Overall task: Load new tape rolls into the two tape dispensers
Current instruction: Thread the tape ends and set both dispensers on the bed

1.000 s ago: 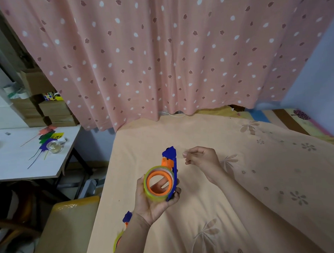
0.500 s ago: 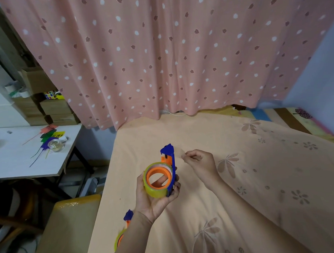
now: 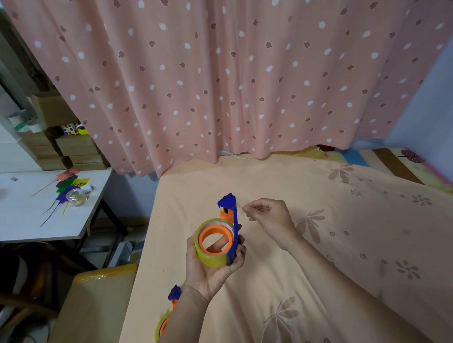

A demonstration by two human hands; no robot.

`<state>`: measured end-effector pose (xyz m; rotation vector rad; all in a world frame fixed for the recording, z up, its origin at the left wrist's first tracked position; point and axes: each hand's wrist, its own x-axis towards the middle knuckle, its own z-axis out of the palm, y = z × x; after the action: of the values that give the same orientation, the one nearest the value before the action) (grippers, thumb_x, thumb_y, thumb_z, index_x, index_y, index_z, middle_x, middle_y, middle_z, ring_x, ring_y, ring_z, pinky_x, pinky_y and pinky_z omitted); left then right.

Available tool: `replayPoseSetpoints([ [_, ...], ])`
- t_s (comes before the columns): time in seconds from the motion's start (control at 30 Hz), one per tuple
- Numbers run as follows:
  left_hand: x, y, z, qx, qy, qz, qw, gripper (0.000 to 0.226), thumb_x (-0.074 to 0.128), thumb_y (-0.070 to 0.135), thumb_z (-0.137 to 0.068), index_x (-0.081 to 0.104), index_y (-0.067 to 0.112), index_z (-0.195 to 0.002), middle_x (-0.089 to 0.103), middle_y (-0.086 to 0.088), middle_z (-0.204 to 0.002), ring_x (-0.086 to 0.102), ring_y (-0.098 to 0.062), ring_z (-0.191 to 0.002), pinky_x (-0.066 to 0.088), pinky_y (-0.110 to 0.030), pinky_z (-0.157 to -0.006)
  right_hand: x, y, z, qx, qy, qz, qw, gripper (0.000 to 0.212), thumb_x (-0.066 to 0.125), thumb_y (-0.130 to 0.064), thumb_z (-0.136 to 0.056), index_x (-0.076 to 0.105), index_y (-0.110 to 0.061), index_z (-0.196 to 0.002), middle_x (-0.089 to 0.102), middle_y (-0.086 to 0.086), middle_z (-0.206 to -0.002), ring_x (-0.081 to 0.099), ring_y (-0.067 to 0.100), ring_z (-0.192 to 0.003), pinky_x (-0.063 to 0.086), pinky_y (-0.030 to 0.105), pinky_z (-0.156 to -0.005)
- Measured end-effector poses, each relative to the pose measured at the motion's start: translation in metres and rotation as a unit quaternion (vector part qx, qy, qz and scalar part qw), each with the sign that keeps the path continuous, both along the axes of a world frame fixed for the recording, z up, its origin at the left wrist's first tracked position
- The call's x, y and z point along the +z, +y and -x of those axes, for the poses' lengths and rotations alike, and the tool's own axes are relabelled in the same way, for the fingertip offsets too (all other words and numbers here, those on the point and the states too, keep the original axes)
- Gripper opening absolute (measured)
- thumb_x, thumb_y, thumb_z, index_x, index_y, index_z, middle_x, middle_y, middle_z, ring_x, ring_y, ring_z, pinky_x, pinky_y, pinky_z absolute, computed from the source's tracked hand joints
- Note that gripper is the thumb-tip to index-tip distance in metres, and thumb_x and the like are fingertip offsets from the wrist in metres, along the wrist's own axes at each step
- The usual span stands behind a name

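Both hands raised: left (image 3: 212, 266) cups the upright tape dispenser (image 3: 229, 229), right (image 3: 271, 216) pinches closed beside its tip.

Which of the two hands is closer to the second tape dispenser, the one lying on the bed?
Left. The left hand is raised just above the lying tape dispenser, whose lower part its forearm hides. The right hand is farther up and right.

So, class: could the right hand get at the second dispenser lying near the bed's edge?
Probably not directly: the second dispenser lies behind the left forearm, which partly covers it, and the right hand is pinched shut beside the held dispenser.
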<state>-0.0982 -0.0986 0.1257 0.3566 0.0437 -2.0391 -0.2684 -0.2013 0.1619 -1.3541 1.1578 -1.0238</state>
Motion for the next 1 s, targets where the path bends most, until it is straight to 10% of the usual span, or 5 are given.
replayPoseSetpoints([
  [0.53, 0.001, -0.002, -0.004, 0.024, -0.015, -0.007, 1.000, 0.096, 0.054, 0.061, -0.082, 0.026, 0.013, -0.160, 0.054, -0.020, -0.123, 0.060, -0.031, -0.103, 0.054, -0.040, -0.090, -0.010, 0.004, 0.002, 0.021, 0.080, 0.004, 0.997, 0.011, 0.078, -0.020, -0.083, 0.077, -0.018, -0.073, 0.074, 0.000, -0.072, 0.068, 0.012, -0.067, 0.060, 0.035, -0.074],
  [1.0, -0.010, -0.017, 0.007, 0.086, -0.144, 0.001, 0.986, 0.053, 0.072, 0.048, -0.079, 0.076, 0.010, -0.116, 0.070, -0.020, -0.124, 0.070, -0.039, -0.110, 0.045, -0.052, -0.108, -0.025, 0.028, -0.012, 0.036, 0.107, -0.017, 0.993, 0.025, 0.056, -0.016, -0.091, 0.075, -0.018, -0.075, 0.073, 0.001, -0.072, 0.065, 0.019, -0.069, 0.056, 0.035, -0.069],
])
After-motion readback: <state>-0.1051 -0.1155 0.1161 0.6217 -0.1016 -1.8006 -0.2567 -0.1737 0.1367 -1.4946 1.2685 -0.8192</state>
